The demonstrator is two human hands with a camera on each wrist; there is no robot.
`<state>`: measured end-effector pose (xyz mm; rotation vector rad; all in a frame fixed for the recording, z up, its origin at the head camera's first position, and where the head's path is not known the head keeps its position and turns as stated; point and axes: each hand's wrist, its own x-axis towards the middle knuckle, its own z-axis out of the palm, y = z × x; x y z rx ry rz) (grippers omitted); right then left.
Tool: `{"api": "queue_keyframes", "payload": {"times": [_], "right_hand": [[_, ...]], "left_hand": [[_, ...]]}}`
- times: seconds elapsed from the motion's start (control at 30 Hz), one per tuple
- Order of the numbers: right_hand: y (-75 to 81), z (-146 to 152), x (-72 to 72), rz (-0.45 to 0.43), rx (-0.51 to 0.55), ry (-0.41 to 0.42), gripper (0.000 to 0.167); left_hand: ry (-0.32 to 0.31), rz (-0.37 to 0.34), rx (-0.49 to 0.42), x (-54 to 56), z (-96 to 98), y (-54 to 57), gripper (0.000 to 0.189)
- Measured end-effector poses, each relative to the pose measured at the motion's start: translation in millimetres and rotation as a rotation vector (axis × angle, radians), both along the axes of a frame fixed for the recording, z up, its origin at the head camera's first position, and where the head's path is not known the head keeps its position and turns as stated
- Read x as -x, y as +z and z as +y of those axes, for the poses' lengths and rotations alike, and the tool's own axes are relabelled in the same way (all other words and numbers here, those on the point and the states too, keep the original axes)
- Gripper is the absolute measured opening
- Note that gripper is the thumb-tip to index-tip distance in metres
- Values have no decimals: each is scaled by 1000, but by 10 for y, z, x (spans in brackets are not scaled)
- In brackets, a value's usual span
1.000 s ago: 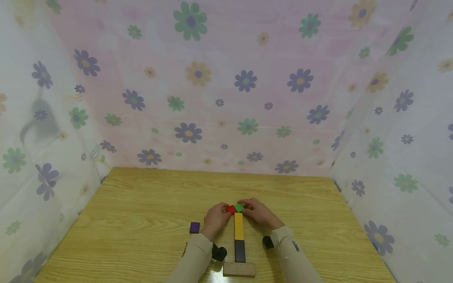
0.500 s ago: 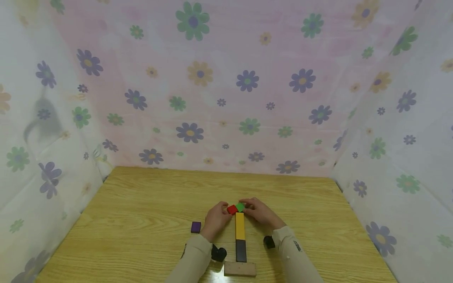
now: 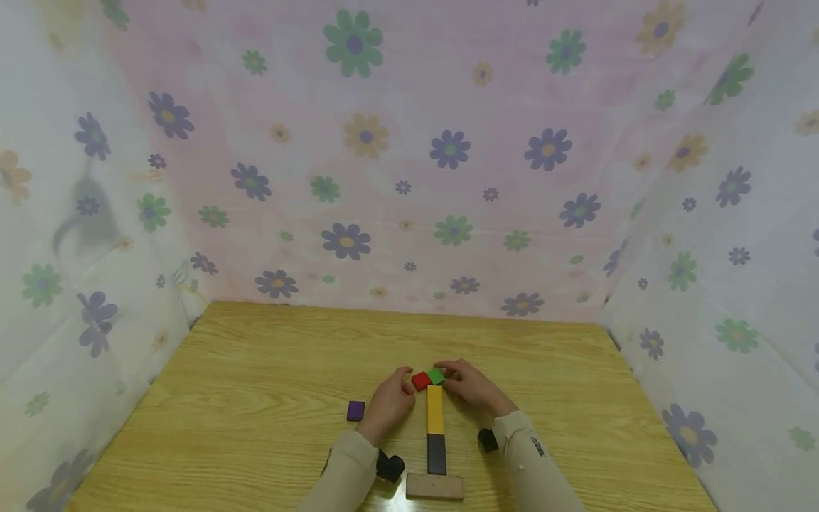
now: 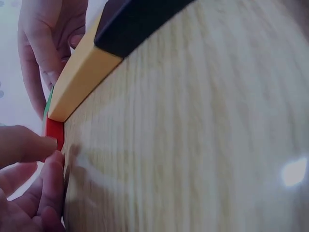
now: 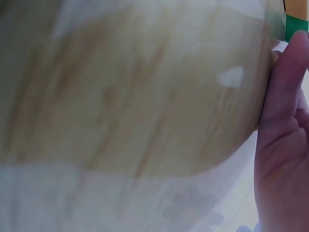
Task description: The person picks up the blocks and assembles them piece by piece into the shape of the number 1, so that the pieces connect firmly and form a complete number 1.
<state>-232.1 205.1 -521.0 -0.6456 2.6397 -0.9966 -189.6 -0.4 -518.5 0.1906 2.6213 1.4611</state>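
A red block (image 3: pixel 421 381) and a green block (image 3: pixel 436 376) lie turned at an angle, side by side, at the far end of a yellow block (image 3: pixel 435 410). My left hand (image 3: pixel 387 404) is just left of the red block, thumb and index finger parted, with a small gap visible in the head view. My right hand (image 3: pixel 472 386) has its thumb and index finger at the green block's right side, pinching it. In the right wrist view the thumb (image 5: pixel 295 53) meets the green block (image 5: pixel 295 26). Behind the yellow block, nearer me, comes a black block (image 3: pixel 436 454).
A beige wooden block (image 3: pixel 435 487) lies crosswise at the near end of the row. To the left of my left hand sits a purple block (image 3: pixel 355 411). Flowered cloth (image 3: pixel 397 156) walls the wooden table (image 3: pixel 269 370) at the back and sides.
My left hand's fingers have drawn back slightly to the left, away from the red block. The right hand stays at the green block. The head view has shifted a little.
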Motion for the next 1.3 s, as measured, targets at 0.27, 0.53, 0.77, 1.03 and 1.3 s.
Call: {"api": "queue_keyframes", "payload": {"times": [0.27, 0.53, 0.77, 1.03, 1.3], "right_hand": [[-41, 19, 23, 25, 14, 40, 37], [-6, 16, 12, -3, 21, -15, 38], [-24, 9, 10, 8, 24, -11, 39], [-48, -16, -10, 42, 22, -9, 38], [-30, -28, 3, -25, 15, -55, 40]], "left_hand": [[-58, -43, -37, -52, -50, 55, 47], [-80, -108, -109, -59, -83, 130, 43], [-99, -100, -157, -154, -45, 193, 39], [-27, 108, 41, -367, -124, 330, 18], [131, 203, 237, -657, -357, 286, 15]]}}
